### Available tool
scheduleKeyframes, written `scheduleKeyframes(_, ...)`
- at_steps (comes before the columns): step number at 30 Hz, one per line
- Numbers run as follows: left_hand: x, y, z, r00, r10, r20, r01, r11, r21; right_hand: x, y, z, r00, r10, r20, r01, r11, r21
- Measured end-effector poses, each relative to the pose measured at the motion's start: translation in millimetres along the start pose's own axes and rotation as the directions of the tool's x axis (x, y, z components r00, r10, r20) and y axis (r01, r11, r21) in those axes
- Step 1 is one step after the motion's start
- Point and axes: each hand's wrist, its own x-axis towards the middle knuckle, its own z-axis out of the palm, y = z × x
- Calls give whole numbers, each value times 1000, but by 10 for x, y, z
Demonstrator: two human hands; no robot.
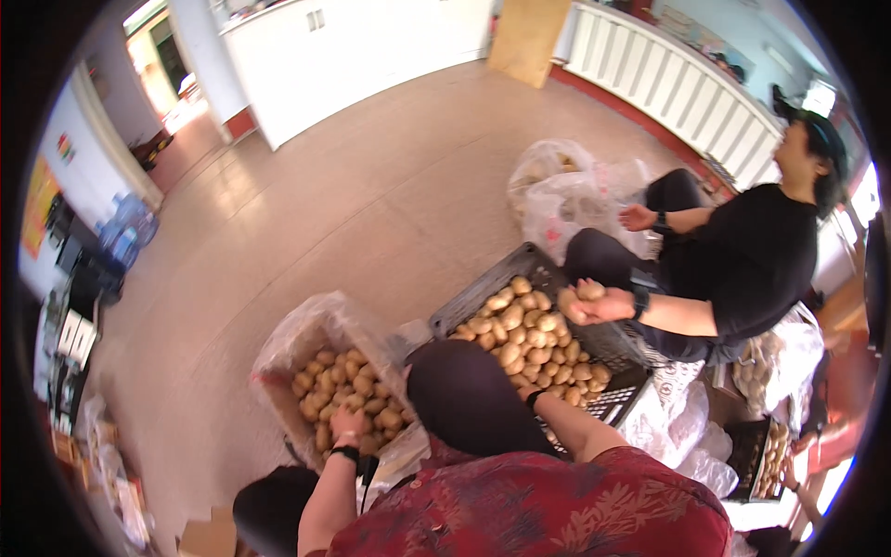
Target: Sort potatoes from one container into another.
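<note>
Potatoes (pixel 351 379) fill much of a box lined with clear plastic (pixel 275 400), which stands on the floor at my left. My left hand (pixel 350 423) is down among them, its fingers touching the pile; whether it grips one is unclear. To the right of my knee (pixel 466 390) is a black plastic crate (pixel 480 285) holding a heap of potatoes (pixel 536 338). At the near side of that heap lies my right hand (pixel 527 391). My knee hides part of it, so its fingers and anything in them cannot be made out.
Across the crate sits a co-worker in black, with potatoes in one hand (pixel 605 305) and the other hand (pixel 635 217) raised. Plastic bags (pixel 564 202) stand behind the crate. Another person's hands (pixel 793 459) are near a smaller crate (pixel 748 452). Water jugs (pixel 129 230) stand by the left wall.
</note>
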Motion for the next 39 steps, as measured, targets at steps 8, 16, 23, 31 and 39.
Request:
scheduleKeyframes(8,-172,187,-72,992,-119,-33,119,993,-12,51,168,38,998,36,49,-46,978,205)
scheduleKeyframes(16,-204,216,-153,999,27,-40,-27,1000,-8,428,368,277,999,8,37,-21,933,359)
scheduleKeyframes(23,-84,-44,-1,992,124,-33,-125,991,-47,398,345,206,994,112,-8,-108,977,186)
scheduleKeyframes(31,-14,-81,38,992,24,123,-9,992,-124,-326,-19,-115,995,83,-56,-63,952,298)
scheduleKeyframes(39,-185,139,-148,995,61,73,-54,995,-88,-631,-52,-218,997,75,-27,-53,881,471)
